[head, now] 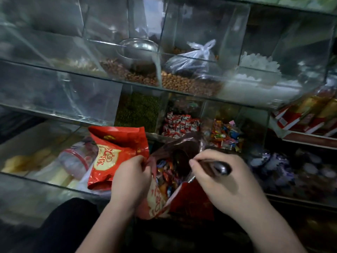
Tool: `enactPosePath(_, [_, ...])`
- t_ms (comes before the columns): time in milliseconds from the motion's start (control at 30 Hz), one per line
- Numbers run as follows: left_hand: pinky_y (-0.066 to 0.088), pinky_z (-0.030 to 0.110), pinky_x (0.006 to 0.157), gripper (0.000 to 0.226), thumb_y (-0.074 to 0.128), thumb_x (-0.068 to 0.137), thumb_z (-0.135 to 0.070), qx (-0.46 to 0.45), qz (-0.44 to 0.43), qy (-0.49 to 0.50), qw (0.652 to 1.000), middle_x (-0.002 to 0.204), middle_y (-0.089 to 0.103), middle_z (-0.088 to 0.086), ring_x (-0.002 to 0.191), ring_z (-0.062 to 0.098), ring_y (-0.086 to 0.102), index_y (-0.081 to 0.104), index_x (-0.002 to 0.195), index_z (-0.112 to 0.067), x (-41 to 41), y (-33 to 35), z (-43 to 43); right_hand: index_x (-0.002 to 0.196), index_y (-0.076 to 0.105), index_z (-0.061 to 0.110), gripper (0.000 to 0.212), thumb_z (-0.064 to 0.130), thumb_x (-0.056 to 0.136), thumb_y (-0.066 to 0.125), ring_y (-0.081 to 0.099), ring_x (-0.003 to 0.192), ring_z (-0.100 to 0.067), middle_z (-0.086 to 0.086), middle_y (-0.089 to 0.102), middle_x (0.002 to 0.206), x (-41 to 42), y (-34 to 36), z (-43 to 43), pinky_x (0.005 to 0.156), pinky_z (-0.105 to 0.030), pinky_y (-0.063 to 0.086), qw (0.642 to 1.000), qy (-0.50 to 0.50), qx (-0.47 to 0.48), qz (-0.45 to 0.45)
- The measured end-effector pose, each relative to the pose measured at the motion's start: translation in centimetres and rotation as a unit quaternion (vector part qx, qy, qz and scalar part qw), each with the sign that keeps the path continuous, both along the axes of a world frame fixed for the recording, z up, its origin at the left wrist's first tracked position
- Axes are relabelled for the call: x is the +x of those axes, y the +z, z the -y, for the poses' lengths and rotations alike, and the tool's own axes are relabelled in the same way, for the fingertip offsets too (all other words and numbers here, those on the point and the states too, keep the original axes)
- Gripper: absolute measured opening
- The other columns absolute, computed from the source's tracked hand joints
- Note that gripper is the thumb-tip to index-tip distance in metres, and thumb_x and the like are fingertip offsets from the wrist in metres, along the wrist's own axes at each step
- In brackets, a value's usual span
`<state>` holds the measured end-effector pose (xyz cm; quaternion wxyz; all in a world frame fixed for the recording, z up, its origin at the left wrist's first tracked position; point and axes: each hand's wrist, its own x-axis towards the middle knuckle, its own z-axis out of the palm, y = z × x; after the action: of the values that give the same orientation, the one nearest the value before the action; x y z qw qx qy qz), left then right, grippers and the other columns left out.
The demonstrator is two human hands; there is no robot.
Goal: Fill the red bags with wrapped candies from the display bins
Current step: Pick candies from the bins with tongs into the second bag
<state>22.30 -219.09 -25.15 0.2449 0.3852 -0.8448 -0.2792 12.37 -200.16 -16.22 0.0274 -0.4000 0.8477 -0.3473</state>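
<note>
At a glass display case, your left hand (131, 179) pinches the near rim of the open red bag (191, 203), fingers curled over the foil edge and pulling the mouth wide. Your right hand (224, 183) is closed round the dark handle of a scoop (220, 168), thumb on top, with the scoop's bowl dipped inside the mouth of the bag. Wrapped candies (166, 176) in mixed colours already lie inside that bag, just beneath the bowl.

A second red bag (116, 148), printed with gold lettering, stands upright to the left on the lower glass shelf (36, 177), its top open and crumpled, apart from both hands. Directly behind the open bag sit two bins: one of red-and-white candies (180, 125), and beside it, to the right, one of multicoloured candies (226, 136). A bin of green beans (138, 110) lies left of these. On the shelf above, a steel bowl (138, 50) rests in brown nuts, next to a knotted clear plastic bag (193, 59).
</note>
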Motion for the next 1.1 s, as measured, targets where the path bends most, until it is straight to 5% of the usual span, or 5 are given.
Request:
enactPosePath(267, [0.025, 0.016, 0.046, 0.032, 0.064, 0.088, -0.02, 0.026, -0.088, 0.004, 0.996, 0.058, 0.05, -0.012, 0.054, 0.005, 0.049, 0.043, 0.065, -0.027, -1.4, -1.7, -0.1, 0.079, 0.074, 0.028, 0.026, 0.046, 0.094, 0.062, 0.068, 0.07, -0.006, 0.015, 0.07, 0.073, -0.9, -6.2, 2.5, 0.063, -0.034, 0.054, 0.999, 0.032, -0.018, -0.004])
enactPosePath(567, [0.04, 0.03, 0.053, 0.018, 0.064, 0.087, -0.02, 0.019, -0.115, 0.012, 0.993, 0.064, 0.059, -0.01, 0.063, 0.008, 0.055, 0.056, 0.071, -0.024, -2.2, -1.5, 1.2, 0.07, 0.073, 0.042, 0.025, 0.046, 0.095, 0.067, 0.064, 0.049, -0.003, 0.01, 0.067, 0.051, -1.1, -7.2, 3.1, 0.053, -0.024, 0.047, 0.958, -0.193, -0.135, 0.165])
enactPosePath(833, [0.045, 0.031, 0.051, 0.019, 0.064, 0.091, -0.029, 0.001, -0.106, 0.014, 0.994, 0.064, 0.058, -0.013, 0.06, 0.005, 0.055, 0.057, 0.073, -0.027, -2.2, -1.2, 0.5, 0.072, 0.072, 0.023, 0.033, 0.04, 0.099, 0.063, 0.059, 0.034, -0.018, -0.008, 0.065, 0.048, -1.1, -6.0, 2.2, 0.034, -0.023, 0.042, 0.93, -0.195, -0.191, 0.245])
enactPosePath(1000, [0.05, 0.031, 0.073, 0.013, 0.066, 0.091, -0.026, -0.053, -0.127, 0.018, 0.99, 0.093, 0.059, -0.015, 0.088, 0.011, 0.059, 0.066, 0.104, -0.024, -1.3, 0.0, 0.1, 0.076, 0.072, 0.031, 0.029, 0.042, 0.101, 0.06, 0.06, 0.034, -0.021, -0.007, 0.065, 0.049, -1.2, -5.5, 1.0, 0.032, -0.024, 0.042, 0.923, -0.214, -0.223, 0.231])
enactPosePath(1100, [0.046, 0.024, 0.076, 0.008, 0.064, 0.091, -0.02, -0.112, -0.208, -0.033, 0.971, 0.095, 0.055, -0.013, 0.089, 0.008, 0.055, 0.065, 0.099, -0.021, -1.0, 1.2, -1.8, 0.077, 0.071, 0.036, 0.029, 0.045, 0.101, 0.058, 0.06, 0.034, -0.022, -0.007, 0.064, 0.048, -1.2, -5.0, 0.5, 0.033, -0.024, 0.042, 0.926, -0.204, -0.224, 0.227])
